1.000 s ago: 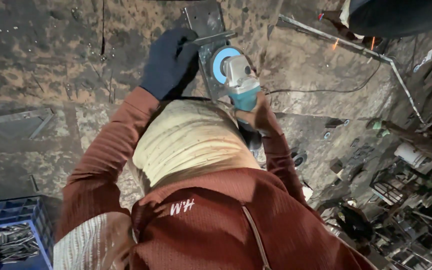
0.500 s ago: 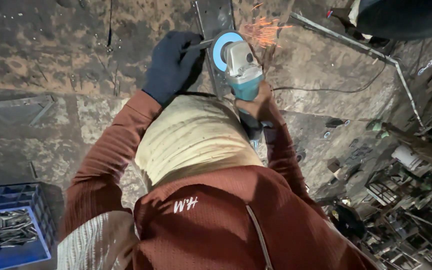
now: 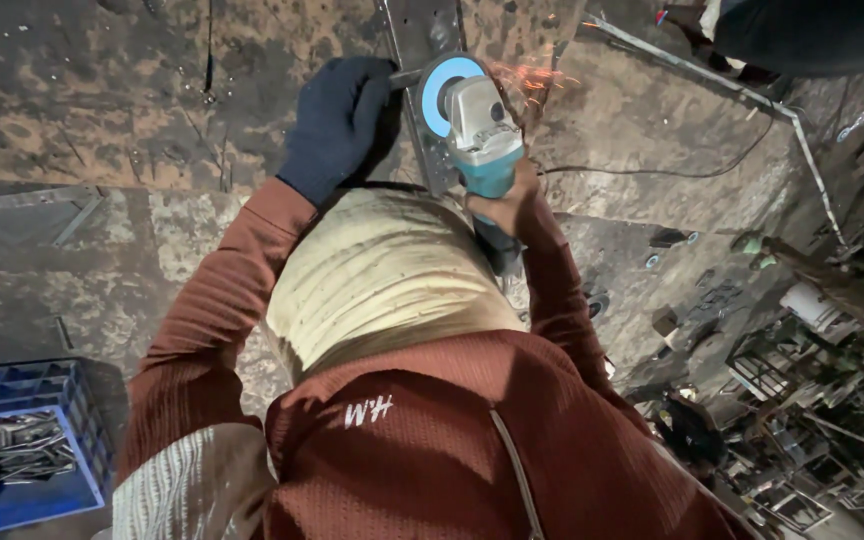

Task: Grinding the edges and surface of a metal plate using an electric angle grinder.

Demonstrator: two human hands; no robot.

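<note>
My left hand [image 3: 337,125], in a dark blue glove, grips the side handle of a teal and grey angle grinder [image 3: 472,125]. My bare right hand [image 3: 504,198] holds the grinder's rear body. The blue-guarded disc [image 3: 435,95] rests against a narrow grey metal plate [image 3: 422,30] lying on the stained floor. Orange sparks [image 3: 542,75] spray off to the right of the disc. My rust-red sleeves and a cream-clad knee [image 3: 382,280] fill the middle of the view.
A blue plastic crate [image 3: 82,430] holding several metal pieces sits at the lower left. The grinder's cable [image 3: 652,173] trails right. A long metal bar [image 3: 752,100] lies at the upper right, and a heap of scrap metal [image 3: 812,400] crowds the right side.
The grinder and both hands have shifted slightly up and right along the plate, and orange sparks now fly from the disc where there were none a second ago.
</note>
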